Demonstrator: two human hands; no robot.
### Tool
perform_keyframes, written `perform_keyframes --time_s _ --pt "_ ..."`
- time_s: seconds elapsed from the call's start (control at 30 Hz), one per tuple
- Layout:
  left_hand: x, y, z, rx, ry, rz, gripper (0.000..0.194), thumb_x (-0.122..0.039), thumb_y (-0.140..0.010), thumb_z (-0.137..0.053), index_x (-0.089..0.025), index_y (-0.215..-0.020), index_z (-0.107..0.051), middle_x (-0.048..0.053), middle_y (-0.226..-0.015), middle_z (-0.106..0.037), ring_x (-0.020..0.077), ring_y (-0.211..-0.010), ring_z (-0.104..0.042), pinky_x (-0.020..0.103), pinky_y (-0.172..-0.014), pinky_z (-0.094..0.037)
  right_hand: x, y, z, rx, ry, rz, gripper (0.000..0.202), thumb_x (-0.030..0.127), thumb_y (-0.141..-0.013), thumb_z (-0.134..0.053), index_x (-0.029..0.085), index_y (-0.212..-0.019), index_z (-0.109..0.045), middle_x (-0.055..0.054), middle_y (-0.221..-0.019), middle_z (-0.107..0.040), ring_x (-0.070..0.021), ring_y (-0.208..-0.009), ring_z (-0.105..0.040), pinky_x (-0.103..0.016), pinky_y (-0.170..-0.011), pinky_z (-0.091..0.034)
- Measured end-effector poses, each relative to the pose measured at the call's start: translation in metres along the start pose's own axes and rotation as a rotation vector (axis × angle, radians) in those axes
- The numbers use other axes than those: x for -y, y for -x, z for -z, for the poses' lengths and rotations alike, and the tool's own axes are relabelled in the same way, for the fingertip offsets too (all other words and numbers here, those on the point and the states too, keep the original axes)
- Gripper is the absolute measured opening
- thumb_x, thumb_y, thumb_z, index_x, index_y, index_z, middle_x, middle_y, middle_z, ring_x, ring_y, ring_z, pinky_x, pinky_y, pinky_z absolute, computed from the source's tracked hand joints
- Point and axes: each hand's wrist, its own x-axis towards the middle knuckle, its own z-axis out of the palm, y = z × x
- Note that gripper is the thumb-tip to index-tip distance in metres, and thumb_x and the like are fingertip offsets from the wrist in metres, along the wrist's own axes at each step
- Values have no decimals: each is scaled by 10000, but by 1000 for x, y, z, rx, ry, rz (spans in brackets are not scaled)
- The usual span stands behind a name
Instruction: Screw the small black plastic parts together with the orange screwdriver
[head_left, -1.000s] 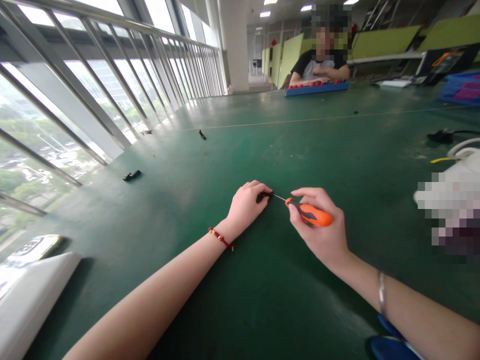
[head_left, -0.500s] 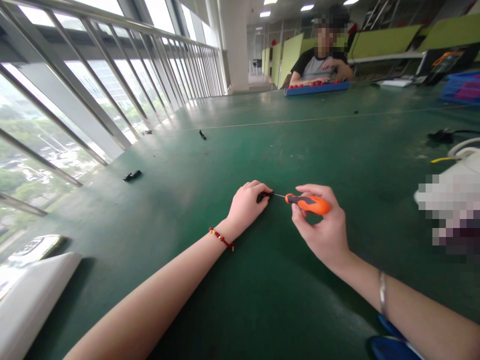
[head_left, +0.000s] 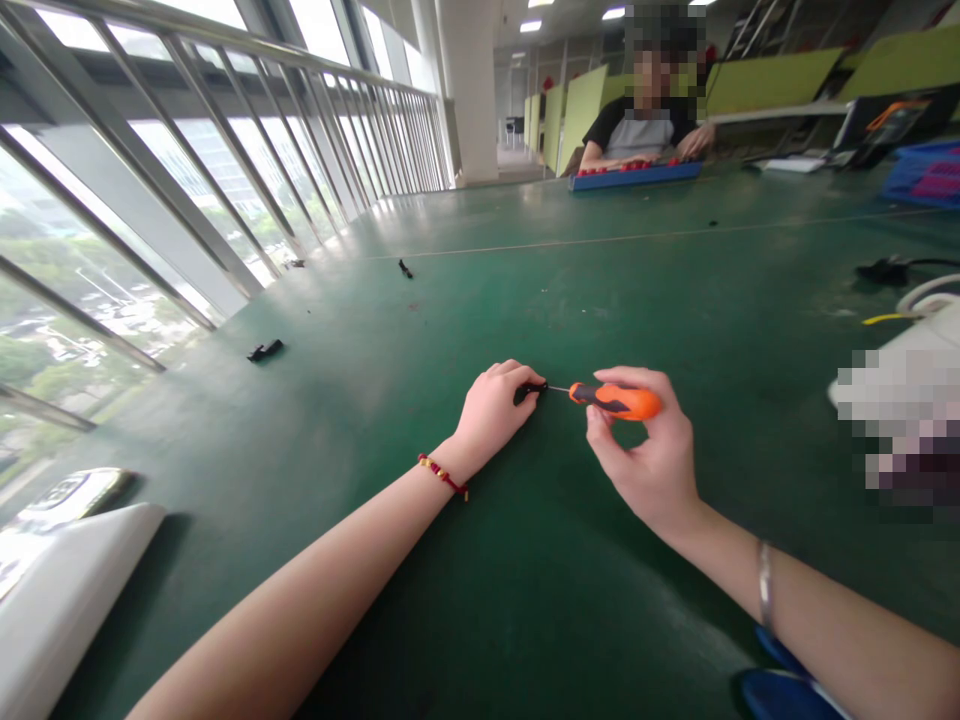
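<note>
My left hand (head_left: 499, 405) is closed on a small black part (head_left: 531, 390), pinched between thumb and fingers low over the green table. Its exact kind is too small to make out, and the fingers cover some of it. My right hand (head_left: 652, 440) grips a screwdriver (head_left: 626, 401) with an orange and dark grey handle, fingers above and thumb below. The thin metal shaft points left, and its tip meets the right end of the black part. The screwdriver lies nearly level.
Small black pieces (head_left: 265, 351) (head_left: 405, 268) lie to the left on the green table (head_left: 450, 310). A white box-like object (head_left: 97, 590) stands at lower left. Across the table a person sits behind a blue tray (head_left: 637, 177) of red items. A blue basket (head_left: 926, 175) is far right.
The screwdriver handle has turned slightly in my right hand, whose fingers have shifted a little. My left hand stays put. The person opposite has lowered one hand toward the tray's right end.
</note>
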Motion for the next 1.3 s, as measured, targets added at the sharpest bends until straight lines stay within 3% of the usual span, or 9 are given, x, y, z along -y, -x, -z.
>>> perform_keyframes --time_s 0.13,0.27,0.33,0.5,0.6,0.77,0.87,1.07,1.3 --pt "0 0 0 1 1 -6 173 -141 -807 -550 -197 -912 -676 33 -966 -676 182 -921 -608 320 -857 -502 -1 0 0 29 -6 -56 331 244 -743 -615 218 -1059 -519 6 -762 -545 -167 -670 -548 -341 -686 -464" --pt "0 0 0 -3 1 -8 172 -145 -806 -550 -195 -912 -676 34 -970 -674 183 -923 -608 317 -849 -502 3 1 1 148 58 -32 59 259 -787 -580 226 -835 -576 40 -575 -556 -149 -566 -508 -336 -683 -429" --pt "0 0 0 -4 3 -6 173 -143 -805 -550 -195 -912 -676 34 -970 -673 182 -921 -608 316 -847 -503 4 1 1 130 53 -27 35 244 -792 -576 231 -824 -583 29 -604 -596 -158 -598 -530 -327 -672 -432" --pt "-1 0 0 1 -1 0 174 -141 -804 -548 -197 -908 -675 32 -964 -675 184 -919 -608 322 -853 -503 -2 1 -1 5 -11 -34 274 210 -761 -592 231 -1029 -537 -27 -865 -600 -187 -761 -578 -346 -714 -473" --pt "-1 0 0 6 -4 -3 174 -142 -805 -547 -194 -911 -674 35 -965 -675 187 -922 -609 323 -851 -502 -3 0 -2 38 6 -72 345 231 -749 -599 222 -1079 -500 10 -760 -536 -167 -677 -552 -337 -684 -462" --pt "-1 1 0 -4 -13 1 170 -147 -808 -548 -202 -911 -671 31 -973 -673 188 -930 -609 322 -853 -501 2 1 0 181 83 -31 64 269 -799 -564 227 -847 -563 58 -541 -554 -130 -529 -498 -331 -706 -421" --pt "-1 0 0 -2 -17 -5 168 -148 -807 -549 -201 -912 -669 32 -975 -672 188 -927 -606 322 -848 -502 3 1 0 168 52 -46 51 253 -796 -565 227 -837 -579 35 -579 -594 -152 -585 -530 -328 -689 -428" --pt "0 0 -1 1 -21 -10 171 -146 -809 -539 -199 -912 -665 34 -971 -671 186 -923 -605 325 -843 -504 -2 1 -1 57 -11 -75 323 225 -737 -601 214 -1051 -528 -7 -786 -574 -177 -699 -555 -339 -683 -463" --pt "0 1 -1 -3 -41 -20 168 -145 -808 -538 -204 -912 -658 34 -973 -667 186 -921 -606 322 -839 -505 2 1 1 147 84 -52 82 282 -787 -565 221 -840 -579 45 -568 -498 -132 -553 -482 -317 -663 -427"
